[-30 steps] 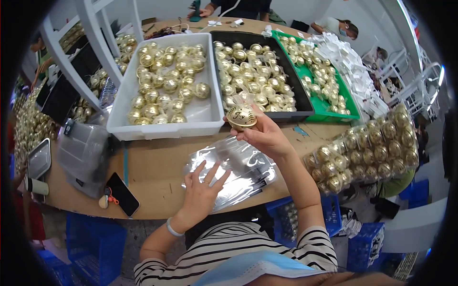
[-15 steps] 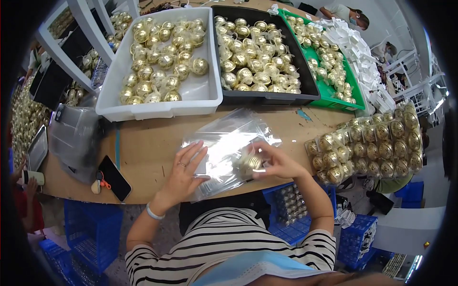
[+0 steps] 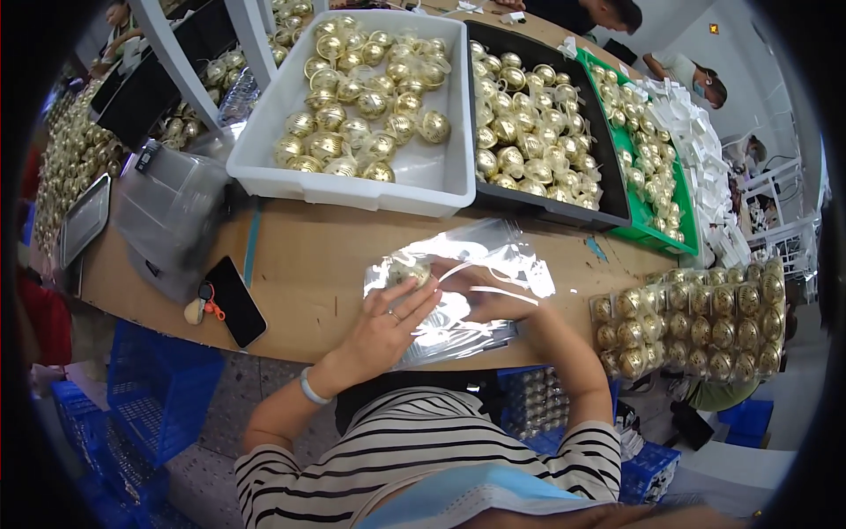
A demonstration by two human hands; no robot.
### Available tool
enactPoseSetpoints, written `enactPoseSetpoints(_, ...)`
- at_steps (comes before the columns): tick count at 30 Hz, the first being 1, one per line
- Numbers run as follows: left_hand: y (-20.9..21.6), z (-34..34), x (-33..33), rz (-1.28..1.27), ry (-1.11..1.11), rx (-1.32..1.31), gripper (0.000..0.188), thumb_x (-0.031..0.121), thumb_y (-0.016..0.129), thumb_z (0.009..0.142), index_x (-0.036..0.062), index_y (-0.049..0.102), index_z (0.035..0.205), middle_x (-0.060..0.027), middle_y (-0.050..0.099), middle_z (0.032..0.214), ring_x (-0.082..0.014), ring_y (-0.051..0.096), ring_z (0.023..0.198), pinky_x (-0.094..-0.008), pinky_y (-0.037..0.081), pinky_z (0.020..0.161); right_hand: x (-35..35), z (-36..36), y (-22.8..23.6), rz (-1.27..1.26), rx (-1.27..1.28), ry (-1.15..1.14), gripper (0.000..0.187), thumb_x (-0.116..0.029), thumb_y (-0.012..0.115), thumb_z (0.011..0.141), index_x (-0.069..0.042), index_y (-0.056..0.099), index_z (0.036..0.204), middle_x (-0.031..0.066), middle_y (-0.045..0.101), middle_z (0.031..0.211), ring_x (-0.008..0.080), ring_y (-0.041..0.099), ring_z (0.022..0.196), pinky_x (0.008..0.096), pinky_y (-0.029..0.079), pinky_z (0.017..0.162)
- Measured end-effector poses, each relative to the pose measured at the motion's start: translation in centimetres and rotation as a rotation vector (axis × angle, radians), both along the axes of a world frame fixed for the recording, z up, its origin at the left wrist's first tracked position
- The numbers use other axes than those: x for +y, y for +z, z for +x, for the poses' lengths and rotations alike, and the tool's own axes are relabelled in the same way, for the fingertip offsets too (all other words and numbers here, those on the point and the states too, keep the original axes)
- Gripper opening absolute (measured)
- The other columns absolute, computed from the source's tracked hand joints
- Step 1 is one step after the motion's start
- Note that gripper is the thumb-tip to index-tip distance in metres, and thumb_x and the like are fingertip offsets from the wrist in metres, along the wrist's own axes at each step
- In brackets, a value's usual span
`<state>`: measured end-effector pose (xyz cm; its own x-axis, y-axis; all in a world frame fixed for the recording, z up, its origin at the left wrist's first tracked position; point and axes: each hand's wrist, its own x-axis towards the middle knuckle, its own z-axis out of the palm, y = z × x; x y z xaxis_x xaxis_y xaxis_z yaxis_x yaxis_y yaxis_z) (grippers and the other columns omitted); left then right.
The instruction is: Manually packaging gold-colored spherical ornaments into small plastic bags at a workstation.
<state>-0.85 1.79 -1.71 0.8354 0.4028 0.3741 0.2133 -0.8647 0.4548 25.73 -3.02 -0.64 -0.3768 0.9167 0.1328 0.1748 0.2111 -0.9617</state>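
On the table before me lies a shiny clear plastic bag [image 3: 471, 331]. A gold ball [image 3: 408, 271] with dark markings shows through the film at its left part. My left hand [image 3: 392, 322] rests on the bag, fingers stretched out side by side over the ball's lower edge. A ring and a pale wristband are on this hand. My right hand [image 3: 483, 295] is at the middle of the bag, its fingers close to the left fingertips. Glare and film cover much of the right fingers, so what they hold cannot be made out.
Behind the bag stand a white tray [image 3: 352, 196], a black tray [image 3: 551, 212] and a green tray [image 3: 648, 236], all holding gold balls. Packed balls [image 3: 696, 322] are stacked at right. A phone [image 3: 233, 300] and grey plastic bags [image 3: 172, 198] lie left. Other people work beyond.
The ball has gone from my right hand at the bag's right side to the left part, under the film. My left hand has moved toward it; my right hand has shifted slightly inward.
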Motion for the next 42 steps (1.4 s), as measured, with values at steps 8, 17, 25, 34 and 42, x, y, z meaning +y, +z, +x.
enactPoseSetpoints(8, 0.7, -0.5, -0.4, 0.014, 0.001, 0.031, 0.073, 0.011, 0.077, 0.078, 0.0097, 0.052, 0.146, -0.0018, 0.046, 0.156, -0.027, 0.041, 0.139, -0.0459, 0.038, 0.106, 8.6, 3.0, 11.4, 0.391, -0.858, -0.655, 0.027, -0.013, 0.075, 0.084, -0.003, 0.067, 0.108, 0.0107, 0.069, 0.101, 0.0284, 0.066, 0.098, 0.0368, 0.053, 0.082)
enactPoseSetpoints(17, 0.4, -0.3, -0.8, -0.03, 0.008, 0.018, 0.072, 0.013, 0.075, 0.081, 0.0118, 0.049, 0.148, -0.002, 0.045, 0.156, -0.027, 0.041, 0.14, -0.0465, 0.038, 0.107, 24.3, 1.9, 4.6, 0.276, -1.5, -0.289, 0.045, -0.037, 0.072, 0.085, 0.001, 0.063, 0.109, 0.0193, 0.07, 0.113, 0.0362, 0.062, 0.114, 0.047, 0.047, 0.098)
enactPoseSetpoints(25, 1.1, -0.4, -0.1, 0.012, -0.004, 0.079, 0.073, 0.016, 0.075, 0.082, 0.0095, 0.048, 0.149, -0.0033, 0.043, 0.158, -0.0292, 0.04, 0.14, -0.0452, 0.037, 0.107, 15.2, 3.9, 5.7, 0.45, -0.839, -0.416, 0.053, -0.029, 0.068, 0.092, -0.006, 0.053, 0.137, 0.0134, 0.066, 0.112, 0.0326, 0.06, 0.111, 0.0415, 0.048, 0.094)
enactPoseSetpoints(34, 0.9, -0.1, -0.3, -0.015, -0.006, 0.079, 0.072, 0.018, 0.075, 0.084, 0.0114, 0.047, 0.149, -0.0027, 0.042, 0.158, -0.0299, 0.041, 0.139, -0.0449, 0.037, 0.106, 23.7, 1.0, 5.0, 0.234, -1.643, -0.213, 0.043, -0.027, 0.075, 0.082, -0.003, 0.068, 0.116, 0.0187, 0.071, 0.107, 0.0323, 0.066, 0.108, 0.0447, 0.049, 0.09)
enactPoseSetpoints(42, 0.8, -0.3, -0.3, -0.021, -0.012, 0.063, 0.071, 0.017, 0.074, 0.084, 0.0111, 0.046, 0.15, -0.0033, 0.043, 0.158, -0.0299, 0.042, 0.139, -0.0454, 0.036, 0.107, 20.9, 1.3, 5.2, 0.596, -0.987, -0.509, 0.05, -0.034, 0.074, 0.084, 0.004, 0.065, 0.113, 0.027, 0.066, 0.112, 0.044, 0.064, 0.106, 0.0474, 0.053, 0.093)
